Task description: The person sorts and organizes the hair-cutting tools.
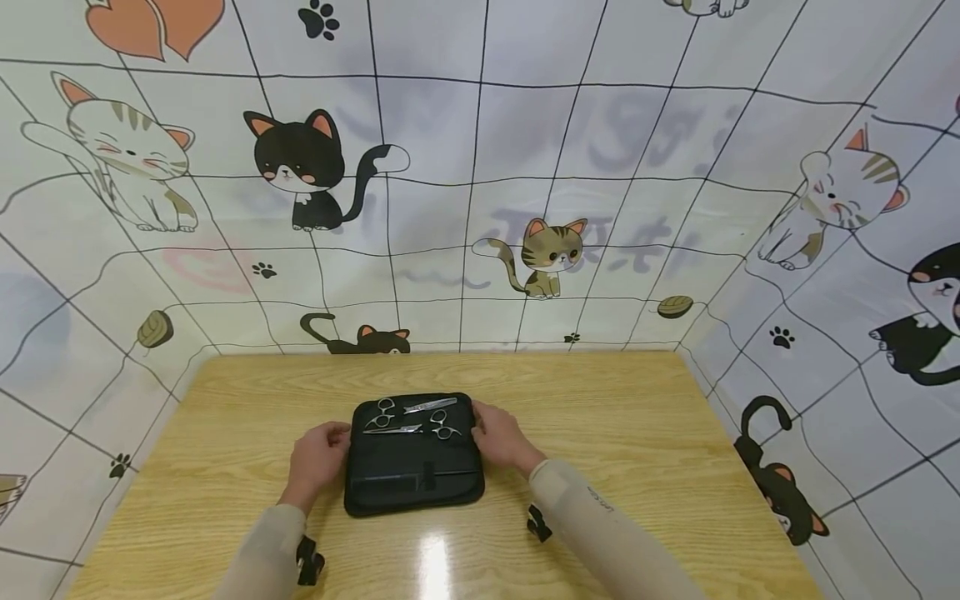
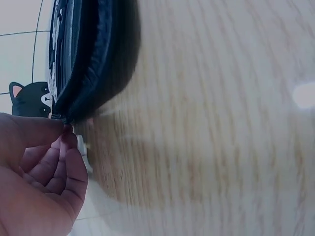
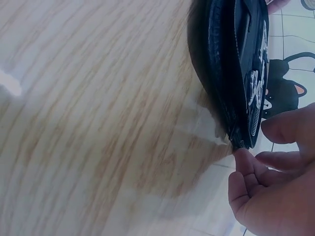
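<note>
A black zip case [image 1: 397,496] lies on the table in the head view, its upper face showing two pairs of silver hairdressing scissors. The upper pair, thinning scissors [image 1: 431,406], has its finger rings to the left; the lower scissors [image 1: 393,430] have theirs to the right. At the left edge, my left hand [image 1: 318,458] pinches the case's rim between thumb and forefinger, close-up in the left wrist view. My right hand [image 1: 502,435] holds the opposite edge, thumb above and fingers below. Both wrist views show the case [image 2: 106,54] edge-on, with its zip side bulging.
The wooden table [image 1: 615,417] extends around the case on all sides. Behind it and at both sides hangs a white cloth [image 1: 435,217] printed with cartoon cats and grid lines. Small black clips [image 1: 537,523] sit beneath both sleeves.
</note>
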`<action>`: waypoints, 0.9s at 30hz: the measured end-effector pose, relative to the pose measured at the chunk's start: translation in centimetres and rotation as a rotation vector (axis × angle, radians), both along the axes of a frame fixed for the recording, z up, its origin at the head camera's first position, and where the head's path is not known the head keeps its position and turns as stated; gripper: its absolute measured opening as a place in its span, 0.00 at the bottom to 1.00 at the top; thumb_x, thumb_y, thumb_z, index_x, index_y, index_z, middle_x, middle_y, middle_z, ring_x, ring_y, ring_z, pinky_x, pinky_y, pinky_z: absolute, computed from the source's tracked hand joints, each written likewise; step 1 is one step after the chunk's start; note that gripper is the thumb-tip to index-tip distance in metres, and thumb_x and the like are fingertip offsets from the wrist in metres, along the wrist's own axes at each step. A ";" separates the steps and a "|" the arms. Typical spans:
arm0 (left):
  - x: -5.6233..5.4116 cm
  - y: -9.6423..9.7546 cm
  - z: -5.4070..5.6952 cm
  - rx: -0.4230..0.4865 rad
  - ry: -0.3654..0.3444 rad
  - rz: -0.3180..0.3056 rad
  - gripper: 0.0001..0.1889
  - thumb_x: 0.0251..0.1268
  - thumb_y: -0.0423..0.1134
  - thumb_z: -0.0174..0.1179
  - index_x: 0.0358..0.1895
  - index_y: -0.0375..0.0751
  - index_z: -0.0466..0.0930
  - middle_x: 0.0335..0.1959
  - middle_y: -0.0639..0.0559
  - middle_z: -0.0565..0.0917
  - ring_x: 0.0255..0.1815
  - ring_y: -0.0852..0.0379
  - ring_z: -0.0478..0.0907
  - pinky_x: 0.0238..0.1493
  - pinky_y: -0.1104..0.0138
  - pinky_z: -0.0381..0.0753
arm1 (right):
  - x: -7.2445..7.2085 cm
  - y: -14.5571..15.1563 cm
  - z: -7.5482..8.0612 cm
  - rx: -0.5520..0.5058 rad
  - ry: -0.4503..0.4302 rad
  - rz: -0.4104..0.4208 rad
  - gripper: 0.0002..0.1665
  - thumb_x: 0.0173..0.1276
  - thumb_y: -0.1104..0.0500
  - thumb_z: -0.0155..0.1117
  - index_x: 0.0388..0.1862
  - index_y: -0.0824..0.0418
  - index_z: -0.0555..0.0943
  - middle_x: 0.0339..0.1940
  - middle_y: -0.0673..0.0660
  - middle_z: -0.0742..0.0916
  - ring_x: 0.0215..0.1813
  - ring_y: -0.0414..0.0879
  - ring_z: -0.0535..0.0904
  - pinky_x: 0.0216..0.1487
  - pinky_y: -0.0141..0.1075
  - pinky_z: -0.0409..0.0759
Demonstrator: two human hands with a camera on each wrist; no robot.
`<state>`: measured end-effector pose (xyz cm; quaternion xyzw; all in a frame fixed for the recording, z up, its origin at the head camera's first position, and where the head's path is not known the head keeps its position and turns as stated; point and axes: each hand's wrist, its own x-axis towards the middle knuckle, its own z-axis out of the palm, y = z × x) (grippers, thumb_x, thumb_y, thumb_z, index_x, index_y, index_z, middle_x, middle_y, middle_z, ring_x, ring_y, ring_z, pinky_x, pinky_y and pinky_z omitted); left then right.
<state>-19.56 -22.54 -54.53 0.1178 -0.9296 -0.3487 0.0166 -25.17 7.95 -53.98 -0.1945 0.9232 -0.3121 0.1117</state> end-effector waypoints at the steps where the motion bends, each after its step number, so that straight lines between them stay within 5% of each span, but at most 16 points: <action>1: 0.0 -0.1 0.0 0.014 -0.009 -0.001 0.13 0.66 0.35 0.57 0.49 0.34 0.83 0.37 0.44 0.87 0.37 0.51 0.82 0.38 0.61 0.79 | 0.0 0.0 0.0 -0.009 -0.004 -0.005 0.30 0.73 0.65 0.52 0.71 0.73 0.63 0.63 0.67 0.80 0.65 0.59 0.76 0.66 0.54 0.73; 16: -0.1 -0.8 0.0 0.173 -0.117 -0.039 0.15 0.65 0.32 0.58 0.53 0.28 0.81 0.35 0.43 0.85 0.34 0.55 0.78 0.31 0.69 0.73 | -0.2 0.1 0.2 -0.060 -0.046 -0.047 0.30 0.72 0.67 0.53 0.71 0.74 0.64 0.61 0.68 0.80 0.59 0.57 0.79 0.62 0.52 0.77; 27: -0.2 -0.5 -0.1 0.208 -0.102 -0.025 0.13 0.63 0.29 0.60 0.50 0.28 0.82 0.35 0.43 0.85 0.34 0.55 0.78 0.32 0.70 0.74 | -0.5 0.2 0.0 -0.089 -0.059 -0.068 0.29 0.71 0.68 0.51 0.70 0.74 0.64 0.58 0.67 0.82 0.54 0.53 0.79 0.59 0.50 0.78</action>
